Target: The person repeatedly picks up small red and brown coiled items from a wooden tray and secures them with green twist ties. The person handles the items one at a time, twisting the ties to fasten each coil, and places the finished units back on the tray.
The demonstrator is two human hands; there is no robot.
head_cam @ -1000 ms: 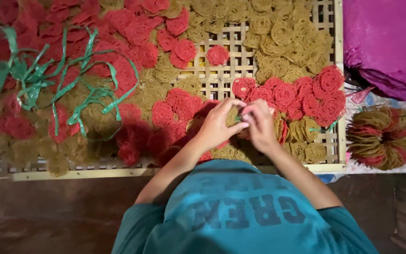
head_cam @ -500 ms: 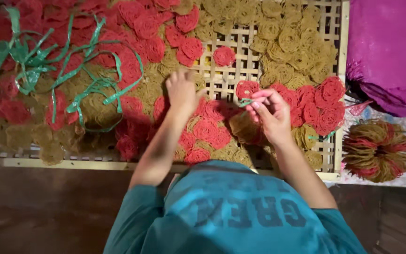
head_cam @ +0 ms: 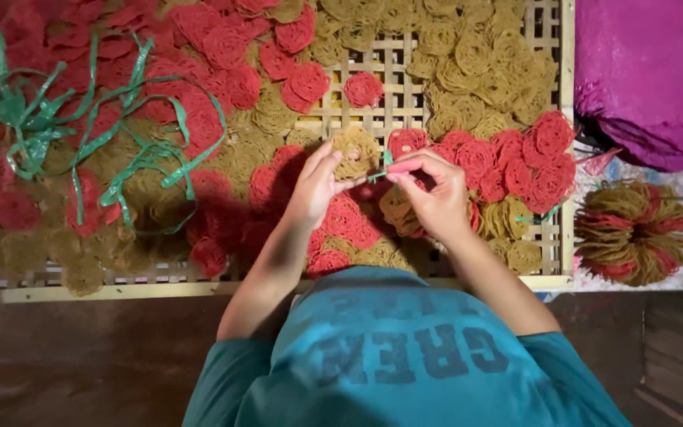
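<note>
My left hand (head_cam: 318,188) holds a round yellow-brown lacy noodle disc (head_cam: 356,153) by its edge, above the woven bamboo tray (head_cam: 393,67). My right hand (head_cam: 430,196) is pinched on a thin green plastic strip (head_cam: 383,168) right beside that disc, fingertips nearly touching the left hand. Both hands hover over a patch of red discs (head_cam: 348,221) and yellow discs near the tray's front edge. A teal shirt (head_cam: 405,356) fills the bottom of the view.
Red and yellow discs cover most of the tray. A tangle of green strips (head_cam: 81,134) lies at the left. A tied bundle of discs (head_cam: 632,231) sits right of the tray, a magenta bag (head_cam: 648,75) behind it. Dark wooden floor lies in front.
My left hand reached out to the discs, then came back toward the right hand with a yellow disc. The right hand stayed near the tray's middle front, holding the green strip.
</note>
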